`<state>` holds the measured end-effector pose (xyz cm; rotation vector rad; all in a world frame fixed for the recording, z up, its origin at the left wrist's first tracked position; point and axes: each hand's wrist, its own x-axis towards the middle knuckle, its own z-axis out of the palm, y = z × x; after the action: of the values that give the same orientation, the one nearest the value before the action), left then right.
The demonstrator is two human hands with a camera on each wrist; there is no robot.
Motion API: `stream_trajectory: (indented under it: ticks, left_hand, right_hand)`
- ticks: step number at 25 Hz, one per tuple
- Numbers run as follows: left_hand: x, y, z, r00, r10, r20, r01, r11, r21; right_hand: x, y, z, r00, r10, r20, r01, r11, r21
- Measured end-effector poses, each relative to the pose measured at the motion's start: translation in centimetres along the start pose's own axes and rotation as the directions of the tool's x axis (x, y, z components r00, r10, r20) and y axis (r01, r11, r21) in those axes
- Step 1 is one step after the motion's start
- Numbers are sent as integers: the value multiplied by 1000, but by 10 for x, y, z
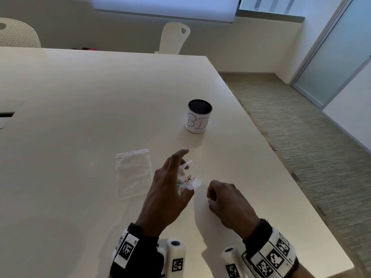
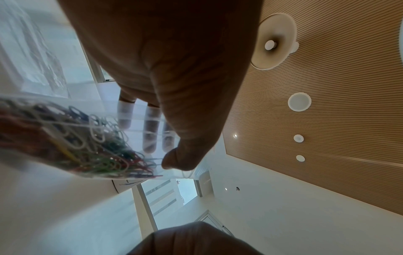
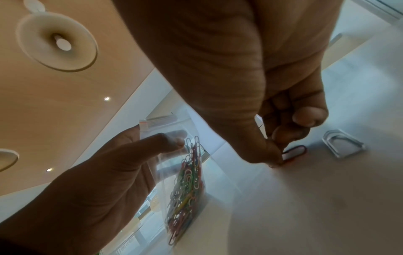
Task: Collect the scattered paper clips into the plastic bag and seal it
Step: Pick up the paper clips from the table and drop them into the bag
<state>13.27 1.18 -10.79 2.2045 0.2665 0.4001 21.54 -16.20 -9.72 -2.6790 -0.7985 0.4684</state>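
Right hand [image 3: 283, 134] pinches a red clip [image 3: 294, 151] at its fingertips; left hand [image 3: 109, 172] grips the bag [image 3: 187, 181] just beside.

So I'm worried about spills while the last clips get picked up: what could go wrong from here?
The left hand holds the plastic bag full of paper clips by its top, apparently unsealed; tilting it could spill them. The right hand is pinching a red clip lying flat on the table, so it may slip. A silver clip beside it could be missed.
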Motion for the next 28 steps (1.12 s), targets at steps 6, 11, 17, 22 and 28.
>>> stream_trajectory:
  ticks: [6, 11, 17, 22, 28]
  left_hand:
    - [0, 1, 0, 1000, 4, 8, -4, 1000, -3]
    - [-1, 2, 0, 1000, -15, 17, 15, 1000, -26]
    - [-1, 3, -1, 1000, -19, 17, 19, 999, -36]
    - [-2, 1, -1, 1000, -18, 13, 18, 999, -34]
    - [-2, 1, -1, 1000, -16, 10, 17, 999, -31]
  right_hand:
    - [2, 0, -16, 985, -99, -139, 120, 981, 153]
    - [-8, -17, -45, 845, -126, -519, 381, 824, 420]
    - [-10, -41, -36, 801, -64, -595, 460, 702, 544]
    - [-6, -27, -39, 842, -141, -522, 406, 802, 438]
    - [-11, 22, -36, 999, -21, -51, 24, 997, 68]
